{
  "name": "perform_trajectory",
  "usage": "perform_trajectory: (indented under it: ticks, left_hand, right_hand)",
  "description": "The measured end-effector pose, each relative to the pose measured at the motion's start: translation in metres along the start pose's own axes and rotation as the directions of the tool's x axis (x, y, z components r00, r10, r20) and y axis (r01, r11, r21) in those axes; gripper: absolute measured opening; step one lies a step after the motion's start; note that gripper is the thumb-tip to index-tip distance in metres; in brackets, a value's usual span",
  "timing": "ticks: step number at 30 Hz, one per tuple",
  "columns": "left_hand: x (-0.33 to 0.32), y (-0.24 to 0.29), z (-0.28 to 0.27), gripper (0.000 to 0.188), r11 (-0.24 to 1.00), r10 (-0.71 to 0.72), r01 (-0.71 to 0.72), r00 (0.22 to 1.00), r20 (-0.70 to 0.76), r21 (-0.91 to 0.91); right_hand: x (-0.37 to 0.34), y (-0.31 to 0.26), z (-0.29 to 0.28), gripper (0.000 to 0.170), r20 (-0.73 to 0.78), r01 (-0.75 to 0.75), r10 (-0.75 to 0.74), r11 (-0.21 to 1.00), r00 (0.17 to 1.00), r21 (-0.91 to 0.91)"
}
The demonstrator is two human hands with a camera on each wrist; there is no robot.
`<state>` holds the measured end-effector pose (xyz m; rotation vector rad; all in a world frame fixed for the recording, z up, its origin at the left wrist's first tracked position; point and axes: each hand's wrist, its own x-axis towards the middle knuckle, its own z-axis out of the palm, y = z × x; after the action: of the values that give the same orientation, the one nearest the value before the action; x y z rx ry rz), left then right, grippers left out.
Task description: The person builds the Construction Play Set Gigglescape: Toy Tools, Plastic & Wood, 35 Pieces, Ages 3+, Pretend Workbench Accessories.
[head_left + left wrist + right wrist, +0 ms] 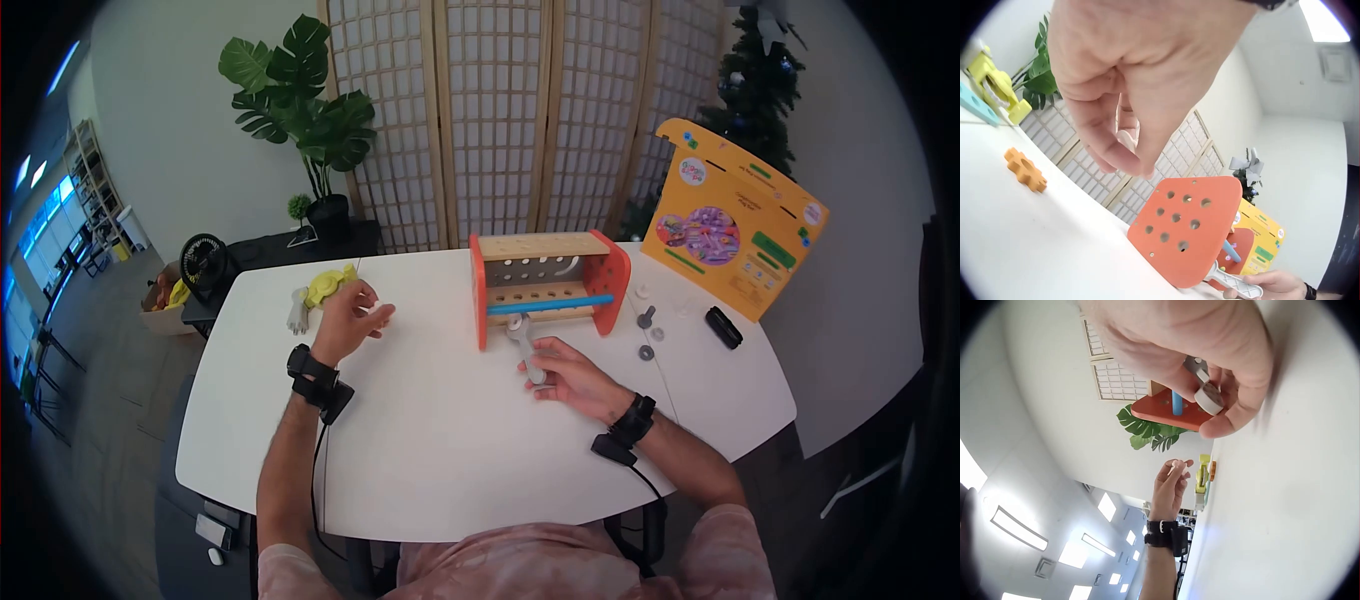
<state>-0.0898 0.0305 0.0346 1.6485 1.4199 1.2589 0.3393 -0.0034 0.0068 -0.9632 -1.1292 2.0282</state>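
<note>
The right hand (572, 380) holds the grey wrench (525, 348) by its near end, which sits between thumb and curled fingers, as the right wrist view also shows. The wrench points away from the fingers, its far end at the front of the box (621, 285), just by the blue bar (550, 305); whether they touch, I cannot tell.

The left hand (345, 322) is above the surface (430, 440), near the yellow toy (327, 287), well apart from the wrench. Its fingers are bent, with a narrow gap to the thumb; something pale shows between them in the left wrist view, but I cannot tell whether it is held. An orange gear (1025, 170) lies on the surface near the toy.

Right of the box are a grey bolt (646, 318), a grey nut (646, 352) and a black case (723, 328), with the carton (735, 225) standing behind.
</note>
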Motion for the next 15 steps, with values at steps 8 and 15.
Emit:
perform_trajectory:
  ticks: [8, 15]
  left_hand:
    - [0.042, -0.012, 0.058, 0.032, 0.977, -0.001, -0.033, 0.987, 0.159, 0.213]
    - [0.065, -0.011, 0.110, 0.035, 0.940, 0.086, -0.154, 0.970, 0.226, 0.305]
  right_hand:
    - [0.031, -0.004, 0.003, 0.045, -0.023, 0.036, -0.035, 0.999, 0.999, 0.014]
    - [0.052, -0.005, 0.005, 0.045, 0.000, 0.062, -0.062, 0.998, 0.998, 0.027]
